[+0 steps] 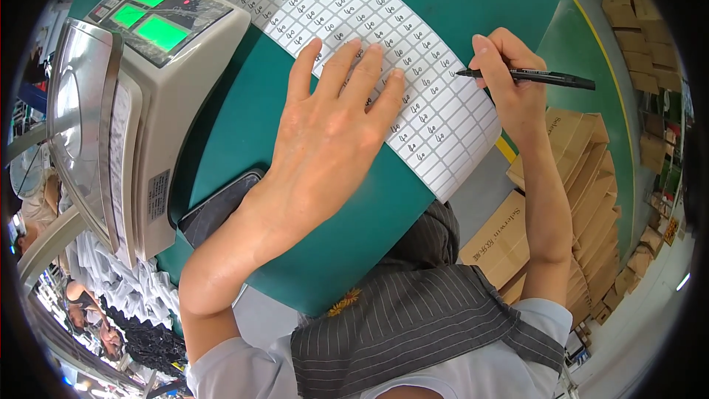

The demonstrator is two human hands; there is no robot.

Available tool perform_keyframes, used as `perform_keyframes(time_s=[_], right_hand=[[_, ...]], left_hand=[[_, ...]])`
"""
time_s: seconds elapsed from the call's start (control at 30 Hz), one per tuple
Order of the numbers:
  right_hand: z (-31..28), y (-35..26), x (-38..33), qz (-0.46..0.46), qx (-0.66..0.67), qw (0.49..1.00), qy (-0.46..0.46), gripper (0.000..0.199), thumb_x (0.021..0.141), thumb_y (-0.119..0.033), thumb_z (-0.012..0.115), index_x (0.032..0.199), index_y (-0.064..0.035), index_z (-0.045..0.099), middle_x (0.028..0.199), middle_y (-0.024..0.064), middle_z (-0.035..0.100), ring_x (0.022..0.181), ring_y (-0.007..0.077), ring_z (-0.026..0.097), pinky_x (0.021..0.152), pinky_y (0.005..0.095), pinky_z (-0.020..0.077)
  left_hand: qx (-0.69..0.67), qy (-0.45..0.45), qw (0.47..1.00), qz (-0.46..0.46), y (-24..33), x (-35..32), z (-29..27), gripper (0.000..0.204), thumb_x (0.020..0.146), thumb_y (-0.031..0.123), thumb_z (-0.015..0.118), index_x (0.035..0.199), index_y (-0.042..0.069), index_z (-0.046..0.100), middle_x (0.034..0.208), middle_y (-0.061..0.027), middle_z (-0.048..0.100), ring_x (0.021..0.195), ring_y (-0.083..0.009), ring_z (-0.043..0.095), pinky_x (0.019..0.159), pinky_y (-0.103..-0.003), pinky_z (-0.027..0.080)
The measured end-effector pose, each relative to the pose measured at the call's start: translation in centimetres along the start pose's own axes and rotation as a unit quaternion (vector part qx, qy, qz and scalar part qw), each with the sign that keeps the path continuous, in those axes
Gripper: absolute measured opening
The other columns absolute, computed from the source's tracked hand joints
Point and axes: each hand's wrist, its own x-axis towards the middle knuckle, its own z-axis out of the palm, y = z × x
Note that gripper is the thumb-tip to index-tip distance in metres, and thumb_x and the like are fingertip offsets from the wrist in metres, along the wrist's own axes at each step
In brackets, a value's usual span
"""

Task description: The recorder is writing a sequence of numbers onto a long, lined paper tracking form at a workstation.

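A long white sheet of small blank labels (pixel 450 159) lies across the green table, its near end hanging over the edge. Handwritten numbers fill most of its cells, while several toward the near right end are bare. My left hand (pixel 332 118) rests flat on the sheet with its fingers spread. In my right hand (pixel 513 81) is a black pen (pixel 557 79), gripped between thumb and fingers. The pen's tip touches or hovers just over a cell near the sheet's right edge; I cannot tell which.
A weighing scale (pixel 159 103) with lit green displays and a metal pan stands at the left. Beside my left forearm lies a dark phone (pixel 218 207). Flattened cardboard boxes (pixel 576 170) lean at the right, below the table (pixel 332 251). Grey-white cloth (pixel 122 281) is heaped at the lower left.
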Motion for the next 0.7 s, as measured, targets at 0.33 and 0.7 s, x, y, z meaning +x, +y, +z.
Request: perform_keyframes(time_s=[0.33,0.7], right_hand=[[-0.5,-1.2,-1.3,0.018,0.045,0.999,-0.005,0.027,0.090,-0.013,0.061,0.066,-0.0024,0.054,0.056,-0.0024,0.051,0.053,0.0028,0.043,0.048,0.0221,0.0319],[0.7,-0.7,-2.0,-0.006,0.012,0.999,-0.047,0.024,0.088,-0.009,0.064,0.067,-0.0006,0.053,0.057,-0.0026,0.052,0.052,0.0026,0.038,0.046,0.0218,0.0297]], left_hand=[[0.000,0.002,1.000,0.002,0.0,-0.1,0.1,0.047,0.075,-0.002,0.061,0.120,0.009,0.061,0.127,-0.0136,0.056,0.122,-0.0298,0.049,0.108,-0.051,0.028],[0.009,0.007,1.000,0.003,-0.1,0.0,0.1,0.046,0.074,-0.002,0.061,0.119,0.009,0.061,0.126,-0.0142,0.057,0.122,-0.0299,0.049,0.108,-0.051,0.029]])
